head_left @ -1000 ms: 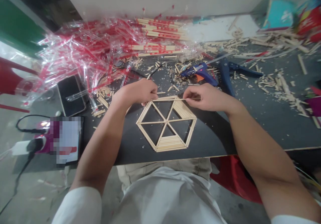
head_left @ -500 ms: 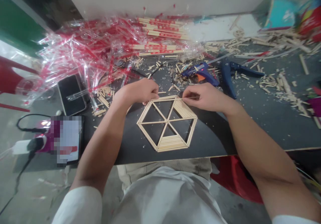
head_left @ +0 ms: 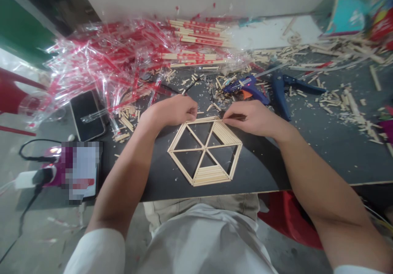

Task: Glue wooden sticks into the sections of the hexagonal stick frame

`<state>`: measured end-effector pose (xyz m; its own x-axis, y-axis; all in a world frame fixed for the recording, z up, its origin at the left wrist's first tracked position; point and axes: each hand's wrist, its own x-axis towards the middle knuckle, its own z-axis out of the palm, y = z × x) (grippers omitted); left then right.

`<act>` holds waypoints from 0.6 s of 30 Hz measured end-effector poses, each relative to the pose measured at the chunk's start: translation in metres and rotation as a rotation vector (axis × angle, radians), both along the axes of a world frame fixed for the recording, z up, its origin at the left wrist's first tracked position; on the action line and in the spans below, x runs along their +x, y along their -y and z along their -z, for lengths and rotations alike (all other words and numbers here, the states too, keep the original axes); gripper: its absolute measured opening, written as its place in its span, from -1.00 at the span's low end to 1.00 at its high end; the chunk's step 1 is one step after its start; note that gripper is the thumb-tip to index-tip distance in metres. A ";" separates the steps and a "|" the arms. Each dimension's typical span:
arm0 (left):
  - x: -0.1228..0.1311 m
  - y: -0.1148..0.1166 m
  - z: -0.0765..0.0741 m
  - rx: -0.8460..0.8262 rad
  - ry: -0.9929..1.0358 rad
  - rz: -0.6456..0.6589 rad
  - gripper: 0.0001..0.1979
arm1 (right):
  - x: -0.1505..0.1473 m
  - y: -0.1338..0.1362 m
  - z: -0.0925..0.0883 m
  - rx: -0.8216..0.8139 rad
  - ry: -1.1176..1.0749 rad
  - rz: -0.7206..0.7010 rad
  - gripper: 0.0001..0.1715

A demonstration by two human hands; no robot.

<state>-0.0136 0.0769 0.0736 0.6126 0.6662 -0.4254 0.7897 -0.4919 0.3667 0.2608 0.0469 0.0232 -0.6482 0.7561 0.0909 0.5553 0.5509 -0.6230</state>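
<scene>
A flat hexagon of thin wooden sticks (head_left: 205,150), with six spokes and partly filled wedges, lies on the dark table (head_left: 307,151) in front of me. My left hand (head_left: 172,111) rests at its far left corner, fingers pinched on the left end of a thin stick (head_left: 207,119) along the top edge. My right hand (head_left: 250,118) is at the far right corner, fingers curled and pinched on the same stick's other end.
A blue glue gun (head_left: 245,89) and blue cutters (head_left: 284,89) lie just beyond my right hand. Red and clear wrappers (head_left: 107,61) with packed sticks pile at the back left. A black phone (head_left: 86,115) and a plugged charger (head_left: 33,177) are at left. Wood offcuts (head_left: 344,98) litter the right.
Both hands have edged slightly inward and pressed the thin stick down onto the hexagon's top edge. The hexagon itself has not moved.
</scene>
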 end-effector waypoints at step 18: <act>0.000 0.001 -0.002 0.011 0.009 0.037 -0.80 | 0.000 0.002 -0.004 -0.048 0.016 0.018 -0.66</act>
